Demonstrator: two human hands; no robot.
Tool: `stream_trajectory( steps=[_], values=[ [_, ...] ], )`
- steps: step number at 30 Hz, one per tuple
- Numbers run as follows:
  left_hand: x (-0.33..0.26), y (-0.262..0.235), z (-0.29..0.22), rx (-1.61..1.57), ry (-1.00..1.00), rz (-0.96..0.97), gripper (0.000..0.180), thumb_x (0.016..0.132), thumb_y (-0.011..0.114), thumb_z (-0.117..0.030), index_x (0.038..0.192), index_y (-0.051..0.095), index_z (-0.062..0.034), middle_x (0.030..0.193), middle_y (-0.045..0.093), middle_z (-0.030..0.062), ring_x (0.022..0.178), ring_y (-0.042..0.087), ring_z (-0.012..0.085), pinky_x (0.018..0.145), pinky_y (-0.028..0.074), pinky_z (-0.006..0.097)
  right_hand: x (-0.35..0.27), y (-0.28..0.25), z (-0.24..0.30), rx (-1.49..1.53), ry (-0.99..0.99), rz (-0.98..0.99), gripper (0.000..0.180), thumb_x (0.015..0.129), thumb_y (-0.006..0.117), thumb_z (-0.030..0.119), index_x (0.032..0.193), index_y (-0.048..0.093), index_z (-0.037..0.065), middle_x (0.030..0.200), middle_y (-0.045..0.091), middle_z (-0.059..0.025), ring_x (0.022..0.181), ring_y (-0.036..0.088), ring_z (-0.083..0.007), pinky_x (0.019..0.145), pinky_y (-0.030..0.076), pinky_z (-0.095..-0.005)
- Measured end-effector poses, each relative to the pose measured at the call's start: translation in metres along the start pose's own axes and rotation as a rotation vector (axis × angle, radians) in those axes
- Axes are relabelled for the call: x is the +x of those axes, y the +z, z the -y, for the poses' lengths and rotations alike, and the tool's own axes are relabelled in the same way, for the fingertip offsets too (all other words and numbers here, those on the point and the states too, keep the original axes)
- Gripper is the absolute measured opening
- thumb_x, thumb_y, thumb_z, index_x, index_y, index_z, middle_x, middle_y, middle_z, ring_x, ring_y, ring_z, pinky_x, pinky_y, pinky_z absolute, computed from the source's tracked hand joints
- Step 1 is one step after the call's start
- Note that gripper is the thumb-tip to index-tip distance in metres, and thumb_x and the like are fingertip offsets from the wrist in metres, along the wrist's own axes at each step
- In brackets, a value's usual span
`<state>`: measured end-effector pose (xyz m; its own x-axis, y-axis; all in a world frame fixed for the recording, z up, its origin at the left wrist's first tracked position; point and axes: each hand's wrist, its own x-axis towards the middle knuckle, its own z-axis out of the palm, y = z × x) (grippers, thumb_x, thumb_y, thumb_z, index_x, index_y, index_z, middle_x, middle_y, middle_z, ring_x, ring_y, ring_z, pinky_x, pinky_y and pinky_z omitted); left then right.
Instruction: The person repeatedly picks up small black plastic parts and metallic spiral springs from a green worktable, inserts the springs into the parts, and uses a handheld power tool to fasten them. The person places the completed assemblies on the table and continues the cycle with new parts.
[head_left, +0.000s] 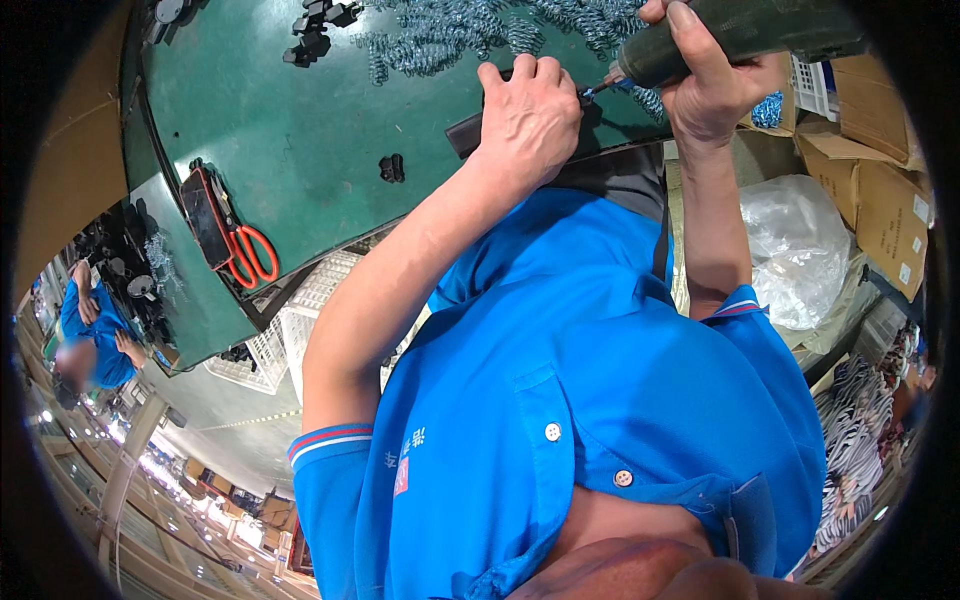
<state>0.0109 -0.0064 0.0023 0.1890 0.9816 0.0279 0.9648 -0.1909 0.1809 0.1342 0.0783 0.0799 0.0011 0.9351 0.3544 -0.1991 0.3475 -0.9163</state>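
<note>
My left hand (530, 115) is closed round a long black plastic piece (464, 137) on the green tabletop; its left end sticks out and the fingers hide the rest. My right hand (715, 85) grips a thick dark green power screwdriver (690, 45) lying nearly level. Its narrow tip points left and reaches close to my left fingers; whether it touches the black piece I cannot tell. Just beyond my hands lies a heap of bluish metal coil springs (440, 52).
Black plastic parts (312, 40) lie at the far left, and a small black part (391, 168) nearer. Orange-handled scissors (245, 250) rest beside a black phone-like object (203, 215). White crates (325, 285) stand below the table edge; cardboard boxes (890, 225) and a plastic bag (795, 250) are right. A co-worker (95, 330) works far left.
</note>
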Motion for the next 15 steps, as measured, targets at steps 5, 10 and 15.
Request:
stream_trajectory(
  steps=[5, 10, 15],
  values=[
    [0.001, 0.000, 0.000, 0.003, 0.002, -0.013, 0.031, 0.079, 0.069, -0.030, 0.097, 0.066, -0.0058, 0.095, 0.058, 0.0067, 0.095, 0.056, 0.0256, 0.076, 0.040, 0.047, -0.003, 0.003, 0.000, -0.076, -0.011, -0.011, 0.018, 0.079, 0.063, 0.006, 0.091, 0.061, -0.007, 0.083, 0.062, -0.0105, 0.072, 0.062, -0.0174, 0.068, 0.051, -0.0293],
    [0.001, 0.000, 0.000, -0.008, -0.004, -0.014, 0.030, 0.078, 0.069, -0.030, 0.097, 0.066, -0.0063, 0.095, 0.058, 0.0059, 0.095, 0.056, 0.0250, 0.077, 0.040, 0.047, -0.011, 0.009, -0.009, -0.114, -0.109, -0.019, 0.010, 0.081, 0.060, 0.000, 0.089, 0.061, -0.007, 0.084, 0.062, -0.0110, 0.071, 0.063, -0.0181, 0.067, 0.052, -0.0304],
    [0.002, 0.003, -0.001, -0.017, -0.023, -0.017, 0.030, 0.077, 0.070, -0.030, 0.096, 0.066, -0.0067, 0.095, 0.058, 0.0053, 0.095, 0.056, 0.0247, 0.077, 0.040, 0.048, -0.033, -0.004, -0.048, 0.332, 0.102, 0.070, 0.065, 0.074, 0.052, -0.019, 0.133, 0.039, 0.007, 0.097, 0.049, -0.0065, 0.086, 0.053, -0.0171, 0.075, 0.050, -0.0334]
  ],
)
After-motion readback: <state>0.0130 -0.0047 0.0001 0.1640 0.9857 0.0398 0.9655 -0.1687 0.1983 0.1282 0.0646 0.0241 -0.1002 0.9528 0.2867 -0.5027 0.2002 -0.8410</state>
